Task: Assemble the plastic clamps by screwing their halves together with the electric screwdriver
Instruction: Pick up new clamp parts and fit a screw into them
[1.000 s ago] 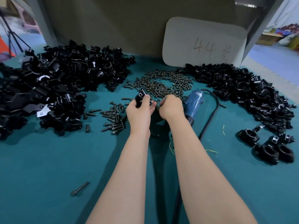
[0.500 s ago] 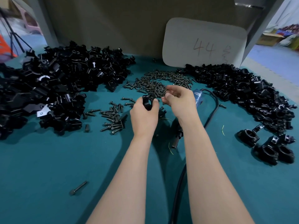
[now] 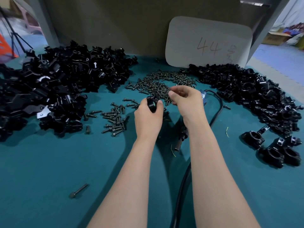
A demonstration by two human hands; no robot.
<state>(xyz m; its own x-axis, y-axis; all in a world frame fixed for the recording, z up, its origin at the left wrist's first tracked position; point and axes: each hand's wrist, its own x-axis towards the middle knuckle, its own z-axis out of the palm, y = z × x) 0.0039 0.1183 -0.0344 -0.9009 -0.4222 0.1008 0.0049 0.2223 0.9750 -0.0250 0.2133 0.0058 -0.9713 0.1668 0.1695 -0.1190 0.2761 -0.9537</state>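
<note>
Lying loose on the teal cloth-covered table (image 3: 49, 162), the blue-and-black corded electric screwdriver (image 3: 183, 134) has been let go; the right hand (image 3: 185, 101), down beside it a second ago, has risen over the heap of small dark metal screws (image 3: 158, 86), fingertips (image 3: 172, 94) drawn together, though I cannot tell if they pinch one, while the left hand (image 3: 148, 119) keeps its fingers curled round the small black plastic clamp (image 3: 152, 103), held up just beside, so another screw seems due before driving
</note>
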